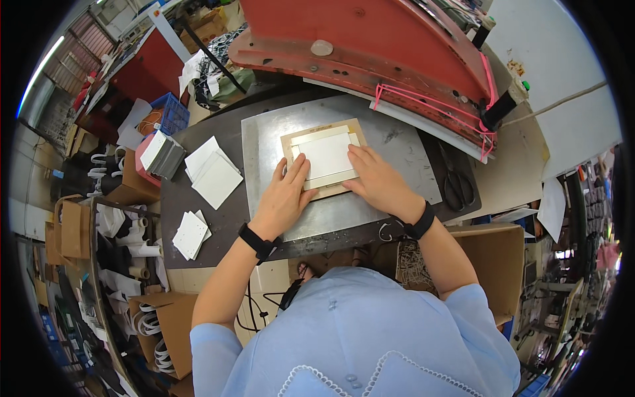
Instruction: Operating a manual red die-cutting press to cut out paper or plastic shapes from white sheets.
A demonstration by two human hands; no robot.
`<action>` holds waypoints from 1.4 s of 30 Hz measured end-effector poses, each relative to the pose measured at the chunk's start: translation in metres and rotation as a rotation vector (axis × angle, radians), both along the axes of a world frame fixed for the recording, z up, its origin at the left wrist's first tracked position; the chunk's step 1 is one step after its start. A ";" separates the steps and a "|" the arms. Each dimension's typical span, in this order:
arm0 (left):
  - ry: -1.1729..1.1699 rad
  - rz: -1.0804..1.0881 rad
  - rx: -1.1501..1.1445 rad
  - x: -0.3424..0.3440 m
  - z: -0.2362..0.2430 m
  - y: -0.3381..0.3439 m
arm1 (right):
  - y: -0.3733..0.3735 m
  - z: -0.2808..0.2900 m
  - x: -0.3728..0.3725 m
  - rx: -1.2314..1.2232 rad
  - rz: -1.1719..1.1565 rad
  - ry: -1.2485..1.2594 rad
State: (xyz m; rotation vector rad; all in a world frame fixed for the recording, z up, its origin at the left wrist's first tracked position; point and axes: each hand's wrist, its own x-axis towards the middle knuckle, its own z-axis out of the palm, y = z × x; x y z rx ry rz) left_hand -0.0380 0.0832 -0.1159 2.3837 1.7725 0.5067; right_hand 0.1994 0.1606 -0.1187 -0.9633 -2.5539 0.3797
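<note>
A white rectangular sheet (323,156) lies inside a cream and tan frame-like board (324,128) on a flat metal plate (264,142). My left hand (286,192) rests flat at the left edge of the sheet, fingers stretched out toward the board's middle. On the opposite side my right hand (378,180) lies with its fingertips on the sheet's right edge and its thumb by the board's near edge. Both hands are open and press on the piece without gripping it. A black band circles each wrist.
Over the plate's far side stands a red machine (370,46) with pink cord. Stacks of white sheets (215,175) and smaller white pieces (192,235) lie at left, near a grey-white block stack (163,156). Black scissors (456,185) lie at right. A cardboard box (486,264) stands below.
</note>
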 end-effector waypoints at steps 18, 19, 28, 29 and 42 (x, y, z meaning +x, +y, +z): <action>-0.650 0.205 -0.145 -0.037 0.072 -0.105 | 0.112 0.113 0.188 0.009 -0.560 1.128; -0.658 0.172 -0.203 -0.034 0.072 -0.108 | 0.115 0.111 0.189 -0.023 -0.571 1.125; -0.925 -0.141 -0.532 -0.001 0.101 -0.121 | 0.055 0.112 0.161 -0.003 -0.626 1.044; -1.001 -0.163 -0.571 0.004 0.105 -0.121 | 0.040 0.112 0.152 0.019 -0.630 0.987; -0.942 -0.410 -0.220 0.061 0.136 -0.074 | -0.042 0.137 0.170 0.066 -0.538 0.880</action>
